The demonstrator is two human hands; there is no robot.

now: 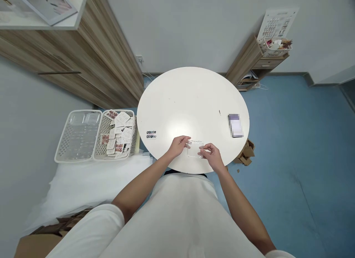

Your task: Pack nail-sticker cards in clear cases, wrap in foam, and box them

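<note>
A clear plastic case [195, 149] is at the near edge of the round white table [191, 91]. My left hand [179, 146] grips its left side between thumb and fingers. On the right side, my right hand [213, 155] pinches the case the same way. Whether the case rests on the tabletop or is slightly raised, I cannot tell. To the left of my hands lies a small card with two rows of dark nail-like pieces [151, 134].
A purple and white pack [235, 125] lies on the table's right side, near a tiny dark item [220, 112]. Left of the table stand a basket of printed cards [97, 150] and a basket of clear cases [58, 148]. Cardboard [246, 153] sits below right.
</note>
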